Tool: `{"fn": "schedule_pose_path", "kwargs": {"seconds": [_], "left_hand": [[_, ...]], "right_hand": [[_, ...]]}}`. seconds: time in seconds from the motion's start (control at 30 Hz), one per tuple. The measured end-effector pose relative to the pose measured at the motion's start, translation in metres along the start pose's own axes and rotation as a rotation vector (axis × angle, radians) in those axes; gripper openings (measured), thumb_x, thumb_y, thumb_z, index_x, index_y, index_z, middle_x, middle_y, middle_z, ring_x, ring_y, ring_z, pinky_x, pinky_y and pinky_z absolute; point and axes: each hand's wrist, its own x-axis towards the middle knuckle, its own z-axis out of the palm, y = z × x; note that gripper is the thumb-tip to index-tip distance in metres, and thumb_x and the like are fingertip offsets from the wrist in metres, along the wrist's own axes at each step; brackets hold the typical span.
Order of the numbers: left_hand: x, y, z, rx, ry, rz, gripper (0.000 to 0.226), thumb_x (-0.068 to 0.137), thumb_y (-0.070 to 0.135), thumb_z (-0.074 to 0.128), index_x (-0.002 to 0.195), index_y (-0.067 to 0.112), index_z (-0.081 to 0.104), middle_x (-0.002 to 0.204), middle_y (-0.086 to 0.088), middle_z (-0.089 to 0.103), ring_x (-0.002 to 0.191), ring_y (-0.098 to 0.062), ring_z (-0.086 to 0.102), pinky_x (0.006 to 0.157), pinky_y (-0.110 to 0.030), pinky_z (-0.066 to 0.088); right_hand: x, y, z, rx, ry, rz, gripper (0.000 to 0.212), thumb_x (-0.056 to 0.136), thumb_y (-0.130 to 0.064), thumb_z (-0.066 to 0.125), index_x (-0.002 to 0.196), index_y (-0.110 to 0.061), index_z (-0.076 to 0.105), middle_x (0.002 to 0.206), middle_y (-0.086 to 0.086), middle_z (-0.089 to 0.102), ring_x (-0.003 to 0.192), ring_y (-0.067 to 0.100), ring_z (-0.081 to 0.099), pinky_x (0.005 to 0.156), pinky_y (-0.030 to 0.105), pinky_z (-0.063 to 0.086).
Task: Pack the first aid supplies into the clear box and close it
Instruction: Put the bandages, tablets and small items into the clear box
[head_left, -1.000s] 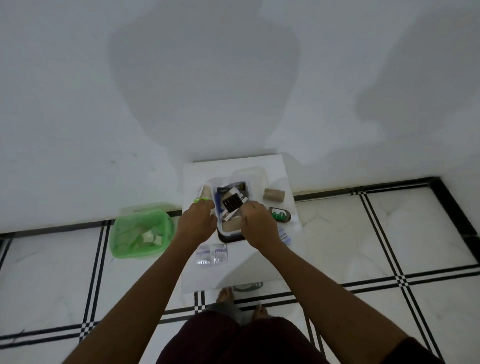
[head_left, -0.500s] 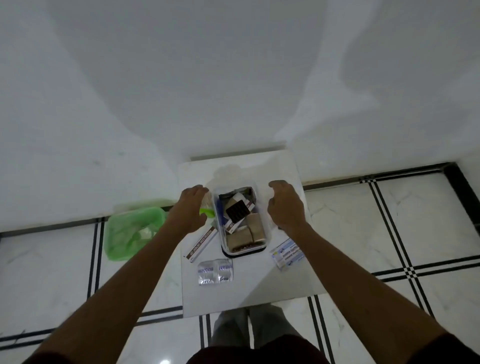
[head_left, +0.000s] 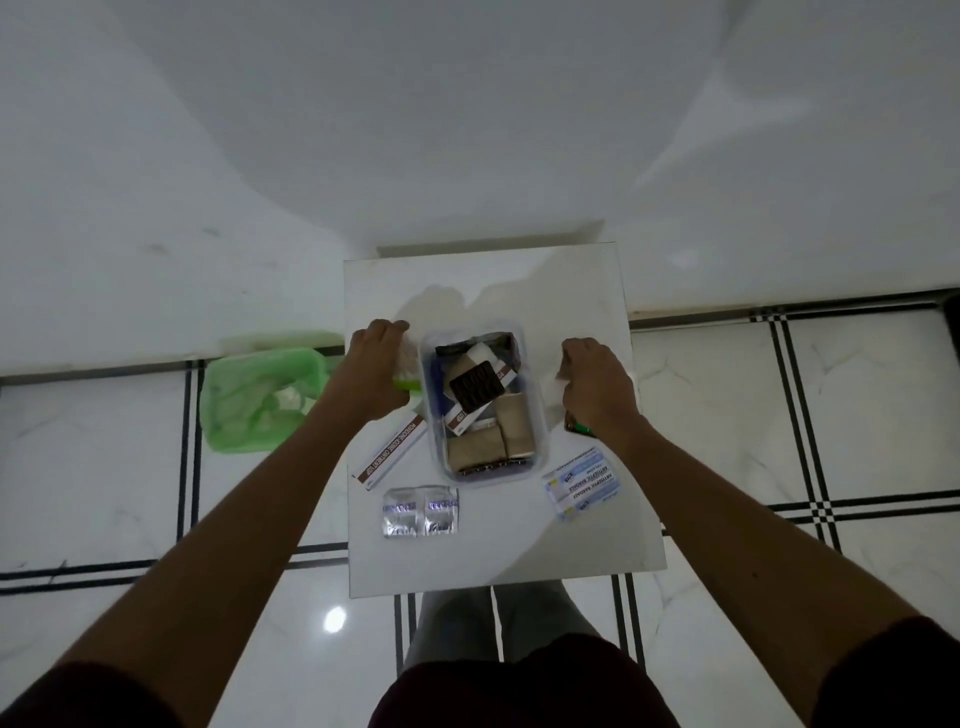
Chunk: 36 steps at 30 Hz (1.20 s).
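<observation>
Nearest, front edge: foil packets (head_left: 421, 512), bandage box (head_left: 583, 482).
Table (head_left: 571, 291) middle: clear box (head_left: 480, 410), open, part filled.
Your left hand (head_left: 376, 371): fingers grasping something green-capped.
Your right hand (head_left: 597, 387): clenched; contents hidden.

Clear box (head_left: 480, 410) open, crammed; ointment carton (head_left: 388, 452), foil packets (head_left: 421, 511), bandage strips (head_left: 583, 482) lie outside.
</observation>
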Motion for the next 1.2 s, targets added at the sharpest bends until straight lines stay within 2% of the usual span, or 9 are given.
{"fn": "schedule_pose_path", "kwargs": {"seconds": [0.13, 0.27, 0.4, 0.5, 0.57, 0.7, 0.87, 0.97, 1.2], "left_hand": [[-0.011, 0.0, -0.009, -0.02, 0.087, -0.044, 0.089, 0.057, 0.014, 0.08, 0.135, 0.009, 0.036, 0.132, -0.015, 0.044, 0.119, -0.036, 0.04, 0.09, -0.051, 0.046], [-0.026, 0.0, -0.025, 0.064, 0.259, -0.164, 0.085, 0.057, 0.038, 0.082, 0.127, 0.011, 0.041, 0.123, -0.012, 0.049, 0.112, -0.034, 0.046, 0.078, -0.048, 0.047], [-0.039, 0.021, -0.042, -0.117, 0.462, -0.279, 0.086, 0.059, 0.057, 0.076, 0.123, 0.01, 0.043, 0.12, -0.011, 0.05, 0.112, -0.032, 0.047, 0.08, -0.048, 0.046], [-0.044, 0.047, -0.057, -0.196, 0.505, -0.279, 0.086, 0.06, 0.068, 0.069, 0.122, 0.015, 0.044, 0.121, -0.007, 0.052, 0.113, -0.029, 0.048, 0.085, -0.047, 0.044], [-0.043, 0.065, -0.063, -0.175, 0.496, -0.267, 0.083, 0.06, 0.073, 0.062, 0.121, 0.019, 0.046, 0.119, -0.005, 0.055, 0.111, -0.029, 0.05, 0.087, -0.048, 0.044], [-0.034, 0.098, -0.059, -0.064, 0.402, -0.271, 0.08, 0.062, 0.077, 0.052, 0.114, 0.017, 0.05, 0.111, -0.006, 0.058, 0.106, -0.031, 0.053, 0.087, -0.049, 0.041], [-0.017, 0.121, -0.034, 0.043, 0.263, -0.271, 0.081, 0.062, 0.077, 0.051, 0.11, 0.012, 0.05, 0.107, -0.008, 0.06, 0.103, -0.031, 0.055, 0.087, -0.046, 0.039], [-0.012, 0.123, -0.024, 0.043, 0.248, -0.281, 0.08, 0.063, 0.078, 0.053, 0.107, 0.011, 0.05, 0.103, -0.008, 0.062, 0.099, -0.031, 0.058, 0.082, -0.042, 0.04], [-0.013, 0.117, -0.016, -0.048, 0.247, -0.328, 0.09, 0.053, 0.086, 0.057, 0.098, 0.008, 0.049, 0.084, -0.005, 0.055, 0.087, -0.029, 0.063, 0.062, -0.033, 0.042]], "right_hand": [[-0.001, -0.002, 0.002, -0.007, 0.012, 0.018, 0.031, 0.066, 0.014, 0.053, 0.095, 0.001, 0.056, 0.096, 0.02, 0.059, 0.088, 0.036, 0.054, 0.063, 0.03, 0.032], [-0.003, -0.012, -0.015, 0.016, 0.121, 0.04, 0.032, 0.068, 0.008, 0.058, 0.098, -0.003, 0.056, 0.094, 0.016, 0.059, 0.086, 0.031, 0.053, 0.061, 0.032, 0.04], [-0.017, -0.039, -0.043, 0.036, 0.387, -0.09, 0.033, 0.063, 0.005, 0.066, 0.093, -0.007, 0.06, 0.085, 0.011, 0.064, 0.076, 0.028, 0.056, 0.061, 0.032, 0.043], [-0.036, -0.063, -0.05, 0.117, 0.367, -0.261, 0.04, 0.064, 0.002, 0.068, 0.101, -0.009, 0.061, 0.094, 0.01, 0.068, 0.084, 0.026, 0.059, 0.072, 0.037, 0.049], [-0.05, -0.072, -0.042, 0.115, 0.298, -0.373, 0.039, 0.068, -0.004, 0.068, 0.106, -0.011, 0.061, 0.099, 0.007, 0.069, 0.088, 0.025, 0.061, 0.077, 0.04, 0.051], [-0.073, -0.085, -0.014, 0.054, 0.223, -0.456, 0.031, 0.07, -0.006, 0.068, 0.1, -0.011, 0.062, 0.09, 0.007, 0.069, 0.081, 0.025, 0.062, 0.069, 0.035, 0.048], [-0.069, -0.082, 0.01, -0.123, 0.251, -0.507, 0.025, 0.075, -0.011, 0.066, 0.1, -0.01, 0.064, 0.091, 0.007, 0.071, 0.083, 0.024, 0.064, 0.072, 0.034, 0.048], [-0.062, -0.077, 0.016, -0.175, 0.238, -0.505, 0.026, 0.077, -0.01, 0.06, 0.102, -0.01, 0.065, 0.095, 0.007, 0.072, 0.084, 0.025, 0.065, 0.07, 0.034, 0.049], [-0.058, -0.08, 0.016, -0.212, 0.138, -0.495, 0.033, 0.06, -0.004, 0.08, 0.09, -0.007, 0.068, 0.088, 0.008, 0.071, 0.079, 0.025, 0.066, 0.066, 0.031, 0.053]]}}
